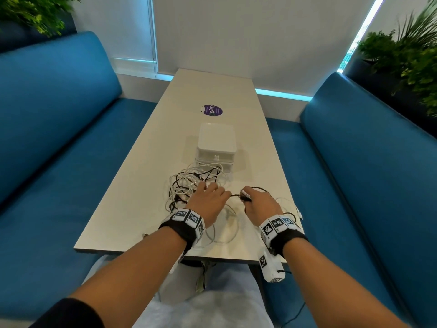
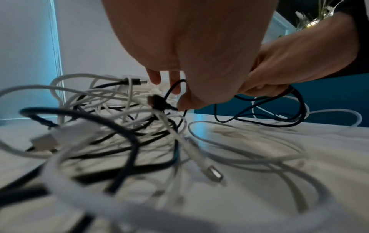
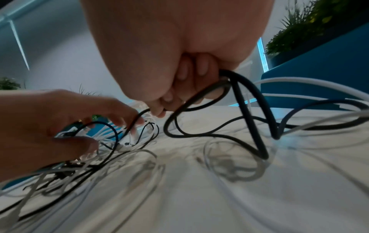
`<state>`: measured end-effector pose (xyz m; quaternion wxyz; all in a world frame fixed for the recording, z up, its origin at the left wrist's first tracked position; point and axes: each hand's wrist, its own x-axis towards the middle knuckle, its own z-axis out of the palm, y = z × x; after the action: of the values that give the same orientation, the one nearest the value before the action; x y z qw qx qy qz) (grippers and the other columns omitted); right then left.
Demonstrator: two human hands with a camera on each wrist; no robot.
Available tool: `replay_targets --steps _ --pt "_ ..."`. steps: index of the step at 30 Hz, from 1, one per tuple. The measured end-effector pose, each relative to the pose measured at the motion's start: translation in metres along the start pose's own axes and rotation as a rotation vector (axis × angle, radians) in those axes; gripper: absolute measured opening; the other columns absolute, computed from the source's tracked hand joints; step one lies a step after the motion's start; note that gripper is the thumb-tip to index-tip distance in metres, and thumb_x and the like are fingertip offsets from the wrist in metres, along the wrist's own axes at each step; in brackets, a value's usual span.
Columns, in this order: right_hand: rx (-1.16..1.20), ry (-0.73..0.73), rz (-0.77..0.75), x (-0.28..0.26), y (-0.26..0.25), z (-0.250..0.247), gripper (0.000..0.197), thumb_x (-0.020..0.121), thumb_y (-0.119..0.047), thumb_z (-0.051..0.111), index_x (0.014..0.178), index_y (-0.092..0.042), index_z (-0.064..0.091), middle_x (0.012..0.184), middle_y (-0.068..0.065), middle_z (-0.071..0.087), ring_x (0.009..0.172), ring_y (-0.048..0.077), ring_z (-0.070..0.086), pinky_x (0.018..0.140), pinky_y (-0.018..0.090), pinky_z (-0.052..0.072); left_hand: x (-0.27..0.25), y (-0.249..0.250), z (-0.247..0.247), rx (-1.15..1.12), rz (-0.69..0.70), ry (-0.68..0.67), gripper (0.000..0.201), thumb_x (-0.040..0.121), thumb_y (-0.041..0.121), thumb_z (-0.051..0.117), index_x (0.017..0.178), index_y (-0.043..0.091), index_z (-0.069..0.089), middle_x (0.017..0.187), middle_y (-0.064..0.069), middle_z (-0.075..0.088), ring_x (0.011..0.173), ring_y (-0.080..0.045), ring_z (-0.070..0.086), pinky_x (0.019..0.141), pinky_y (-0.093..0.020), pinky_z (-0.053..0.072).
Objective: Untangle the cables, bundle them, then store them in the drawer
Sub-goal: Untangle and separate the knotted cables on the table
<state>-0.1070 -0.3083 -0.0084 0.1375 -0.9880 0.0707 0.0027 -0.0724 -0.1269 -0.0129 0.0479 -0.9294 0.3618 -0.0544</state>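
A tangle of white and black cables [image 1: 194,183] lies on the pale table [image 1: 132,197], just in front of a white drawer box [image 1: 216,147] whose drawers are closed. My left hand [image 1: 208,200] rests on the tangle with fingers spread and relaxed. In the left wrist view its fingertips [image 2: 154,77] hover among the strands. My right hand [image 1: 260,204] grips a black cable [image 1: 233,195] near its plug. In the right wrist view several fingers curl round loops of that black cable [image 3: 246,110]. The cable runs left into the tangle, past my left thumb.
Loose white cable loops [image 1: 224,230] lie by the table's near edge. A white plug [image 1: 299,213] sits at the right edge. A purple sticker [image 1: 212,110] lies beyond the box. Blue benches [image 1: 59,138] flank the table, with plants behind them.
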Motion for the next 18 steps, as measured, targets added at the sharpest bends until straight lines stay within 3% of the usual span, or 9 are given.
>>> replay_targets --steps 3,6,10,12,15,18 --pt "0.005 0.016 0.079 0.001 0.008 -0.006 0.019 0.097 -0.026 0.046 0.114 -0.034 0.053 0.097 0.006 0.066 0.083 0.031 0.063 0.063 0.032 0.047 -0.003 -0.005 0.006 -0.018 -0.074 -0.052 0.026 0.093 0.017 0.044 0.112 0.020 0.061 0.114 -0.004 0.060 0.114 -0.028 0.043 0.102 -0.050 0.027" --pt "-0.003 0.011 0.185 0.001 0.025 -0.012 0.013 0.098 -0.028 0.046 0.108 -0.031 0.053 0.094 0.009 0.064 0.076 0.031 0.061 0.067 0.034 0.051 -0.012 -0.015 0.018 -0.006 -0.064 -0.063 0.030 0.097 0.030 0.038 0.109 0.021 0.064 0.112 -0.004 0.060 0.113 -0.029 0.043 0.102 -0.051 0.027" --pt "-0.058 -0.002 0.237 -0.001 0.033 -0.013 0.014 0.096 -0.022 0.043 0.102 -0.030 0.053 0.088 0.006 0.063 0.073 0.029 0.058 0.067 0.033 0.041 -0.016 -0.014 0.020 -0.119 -0.040 0.010 0.052 0.096 0.055 0.023 0.101 0.023 0.063 0.107 0.002 0.056 0.109 -0.022 0.041 0.103 -0.048 0.026" --pt "-0.072 -0.006 0.233 -0.003 0.029 -0.013 0.014 0.095 -0.021 0.043 0.099 -0.029 0.054 0.085 0.004 0.063 0.069 0.026 0.057 0.063 0.031 0.042 -0.014 -0.011 0.022 -0.144 -0.029 0.006 0.056 0.091 0.067 0.027 0.100 0.025 0.064 0.108 0.003 0.053 0.111 -0.021 0.040 0.105 -0.048 0.024" --pt "-0.123 -0.020 0.211 -0.005 0.019 -0.015 0.014 0.094 -0.020 0.044 0.097 -0.025 0.057 0.084 0.000 0.061 0.069 0.023 0.054 0.061 0.029 0.039 -0.009 -0.006 0.024 -0.108 -0.001 -0.038 0.046 0.086 0.065 0.044 0.103 0.027 0.063 0.112 0.003 0.051 0.116 -0.024 0.038 0.108 -0.049 0.023" --pt "-0.236 -0.022 0.273 -0.005 0.024 -0.021 0.010 0.092 -0.014 0.045 0.091 -0.018 0.054 0.084 0.000 0.059 0.071 0.023 0.050 0.070 0.033 0.037 -0.008 -0.006 0.027 -0.096 0.017 -0.059 0.040 0.086 0.056 0.051 0.108 0.025 0.062 0.116 0.002 0.051 0.119 -0.024 0.037 0.108 -0.048 0.023"
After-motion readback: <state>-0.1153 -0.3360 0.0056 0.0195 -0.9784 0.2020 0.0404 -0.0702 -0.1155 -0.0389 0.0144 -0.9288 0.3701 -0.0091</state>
